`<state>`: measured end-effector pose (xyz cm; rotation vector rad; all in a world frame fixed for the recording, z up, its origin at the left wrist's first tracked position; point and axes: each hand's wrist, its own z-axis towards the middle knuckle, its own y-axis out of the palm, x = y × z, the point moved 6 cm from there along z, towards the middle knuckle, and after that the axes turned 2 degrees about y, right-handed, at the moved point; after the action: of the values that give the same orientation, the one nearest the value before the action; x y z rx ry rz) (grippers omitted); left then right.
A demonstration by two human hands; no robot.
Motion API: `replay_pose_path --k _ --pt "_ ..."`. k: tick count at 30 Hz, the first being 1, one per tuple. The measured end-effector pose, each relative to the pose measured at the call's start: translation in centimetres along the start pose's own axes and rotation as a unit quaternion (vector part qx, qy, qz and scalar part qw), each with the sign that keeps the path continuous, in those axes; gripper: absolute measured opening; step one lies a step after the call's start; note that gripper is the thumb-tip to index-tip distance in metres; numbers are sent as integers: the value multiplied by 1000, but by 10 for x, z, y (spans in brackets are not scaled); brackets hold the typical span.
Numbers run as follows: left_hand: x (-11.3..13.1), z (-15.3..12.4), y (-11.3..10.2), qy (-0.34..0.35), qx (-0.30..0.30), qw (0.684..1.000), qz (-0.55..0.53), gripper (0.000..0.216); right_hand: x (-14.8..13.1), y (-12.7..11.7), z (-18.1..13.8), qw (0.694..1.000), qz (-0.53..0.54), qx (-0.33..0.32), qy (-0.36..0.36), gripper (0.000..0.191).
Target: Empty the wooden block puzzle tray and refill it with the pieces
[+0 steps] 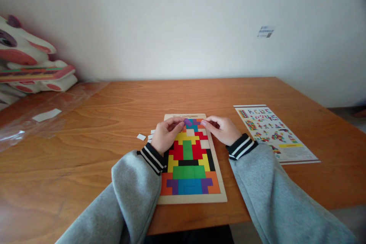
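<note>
A wooden block puzzle board (197,198) lies in front of me, mostly filled with coloured pieces such as the green ones (189,172) and the blue ones (190,187). Pale bare spots show in its upper part. At the upper left of the board, my left hand (166,134) pinches a purple puzzle piece (188,122), tilted above the others. My right hand (224,129) is at the upper right edge, thumb and forefinger together beside an orange piece (199,121). Whether those fingers hold anything, I cannot make out.
White pieces (141,137) lie left of the board, partly behind my left hand. A printed pattern sheet (294,154) rests to the right. Clear plastic wrapping (71,101) and a plush-looking animal figure (31,55) occupy the left side. A wall (171,26) stands behind the table (128,99).
</note>
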<state>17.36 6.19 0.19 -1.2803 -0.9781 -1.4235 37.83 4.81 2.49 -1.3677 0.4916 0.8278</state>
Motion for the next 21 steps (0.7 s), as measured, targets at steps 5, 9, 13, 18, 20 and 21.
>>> replay_pose_path --k 5,9,13,18,20,21 --pt "4 -2 5 7 -22 1000 15 39 -13 9 -3 996 82 -1 -25 33" --pt "6 -3 11 4 -47 999 -1 39 -24 18 -6 994 108 -12 -34 28" --pt "7 -2 6 14 -16 1000 19 39 -13 16 -2 988 151 -19 4 28" --pt "7 -3 2 39 3 996 83 36 16 2 4 982 177 -17 65 36" --pt "10 -6 6 66 -16 987 144 30 23 0 4 981 170 -30 89 37" --pt "15 -8 9 94 -34 978 184 26 25 0 3 980 168 -39 99 38"
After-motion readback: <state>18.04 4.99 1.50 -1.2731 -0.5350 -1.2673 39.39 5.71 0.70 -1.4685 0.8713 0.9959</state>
